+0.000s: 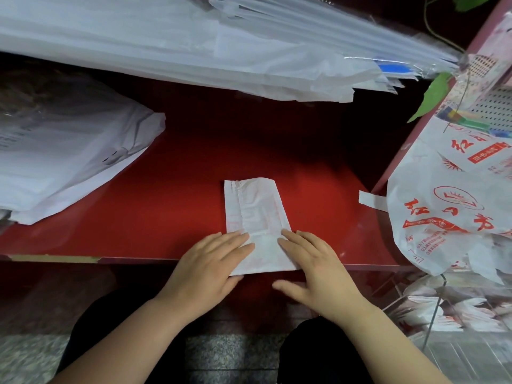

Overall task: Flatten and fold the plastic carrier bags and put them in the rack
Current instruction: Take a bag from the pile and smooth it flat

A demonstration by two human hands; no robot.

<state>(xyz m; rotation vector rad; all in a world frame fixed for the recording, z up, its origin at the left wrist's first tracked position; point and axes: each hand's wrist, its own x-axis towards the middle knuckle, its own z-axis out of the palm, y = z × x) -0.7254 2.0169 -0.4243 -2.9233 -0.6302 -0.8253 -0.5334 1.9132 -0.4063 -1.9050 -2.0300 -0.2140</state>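
Note:
A white carrier bag (256, 214) with faint red print lies folded into a narrow strip on the red shelf (171, 195), its near end at the shelf's front edge. My left hand (210, 267) presses flat on the strip's near left corner. My right hand (315, 267) presses flat on its near right side, thumb spread over the shelf edge. At the lower right a wire rack (435, 309) holds several folded white-and-red bags (454, 314).
Unfolded white bags with red characters (454, 206) hang at the right over the rack. A pile of large white bags (69, 159) lies on the shelf's left. More white plastic (221, 48) overhangs from the shelf above. A white tag (371, 200) sticks to the right post.

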